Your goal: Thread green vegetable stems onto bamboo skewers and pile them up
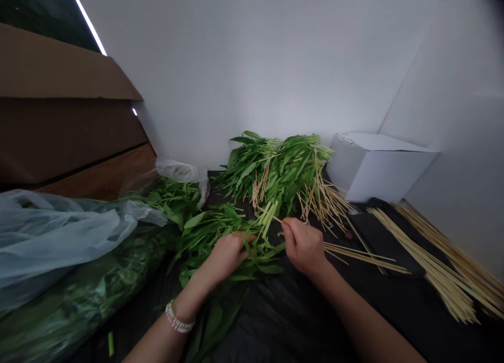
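My left hand (228, 253), with a beaded bracelet at the wrist, is closed around a small bunch of leafy greens (268, 219) whose pale cut stems point up and away. Pinched in my right hand (305, 245) is a thin wooden skewer (277, 219), its far part reaching left to the stems. Whether it pierces them or only touches them I cannot tell. Loose leafy greens (205, 229) lie around and under my left hand. Beyond both hands, a heap of greens on skewers (293, 163) rests against the white wall, skewer ends toward me.
At left, a clear plastic bag (98, 295) is full of greens, near a cardboard box (59, 132). A white box (394, 166) stands at the back right. Bundles of bare skewers (429, 268) lie at right, beside a flat black object (378, 239). Black sheeting (291, 321) covers the surface.
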`<act>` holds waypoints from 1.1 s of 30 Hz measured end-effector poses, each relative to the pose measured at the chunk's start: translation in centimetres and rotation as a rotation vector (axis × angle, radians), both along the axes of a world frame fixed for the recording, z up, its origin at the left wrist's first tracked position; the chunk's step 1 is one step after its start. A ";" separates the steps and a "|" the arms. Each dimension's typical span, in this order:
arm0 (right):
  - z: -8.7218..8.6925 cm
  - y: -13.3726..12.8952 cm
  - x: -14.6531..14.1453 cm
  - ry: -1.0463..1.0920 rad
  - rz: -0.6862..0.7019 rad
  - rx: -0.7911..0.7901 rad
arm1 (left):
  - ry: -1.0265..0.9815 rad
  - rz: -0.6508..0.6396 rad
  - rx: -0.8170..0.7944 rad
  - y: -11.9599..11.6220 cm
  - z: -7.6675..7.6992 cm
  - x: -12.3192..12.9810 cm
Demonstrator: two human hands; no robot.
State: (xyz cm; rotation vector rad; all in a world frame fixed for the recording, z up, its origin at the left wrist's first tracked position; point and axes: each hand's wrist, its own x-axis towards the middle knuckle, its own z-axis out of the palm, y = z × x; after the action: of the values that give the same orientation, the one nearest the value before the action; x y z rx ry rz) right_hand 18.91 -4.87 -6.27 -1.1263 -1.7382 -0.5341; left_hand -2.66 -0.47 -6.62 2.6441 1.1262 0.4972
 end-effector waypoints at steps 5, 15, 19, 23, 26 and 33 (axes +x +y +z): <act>0.0 0.0 0.0 0.001 0.009 -0.018 | -0.025 -0.075 -0.012 0.1 0.0 0.3; -0.1 -0.1 -0.2 -0.003 0.026 -0.022 | -1.123 0.342 -0.140 0.7 2.6 -0.6; -0.2 0.0 -0.2 -0.004 0.030 -0.029 | -1.324 0.402 -0.197 0.8 2.9 -0.7; -0.2 0.0 -0.2 -0.010 0.037 -0.027 | -1.286 0.489 -0.061 1.2 2.3 -0.8; -0.2 0.0 -0.2 -0.006 0.049 -0.017 | -1.145 0.461 0.060 1.0 1.9 -0.8; -0.8 0.1 -0.7 -0.146 0.098 -0.092 | -1.078 0.346 -0.176 0.3 1.8 0.3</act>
State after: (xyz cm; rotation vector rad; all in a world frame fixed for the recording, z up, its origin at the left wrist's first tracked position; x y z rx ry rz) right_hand 18.20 -4.76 -7.09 -1.0814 -1.9505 -0.4904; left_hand -2.41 -0.15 -4.79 1.5597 1.1123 1.5334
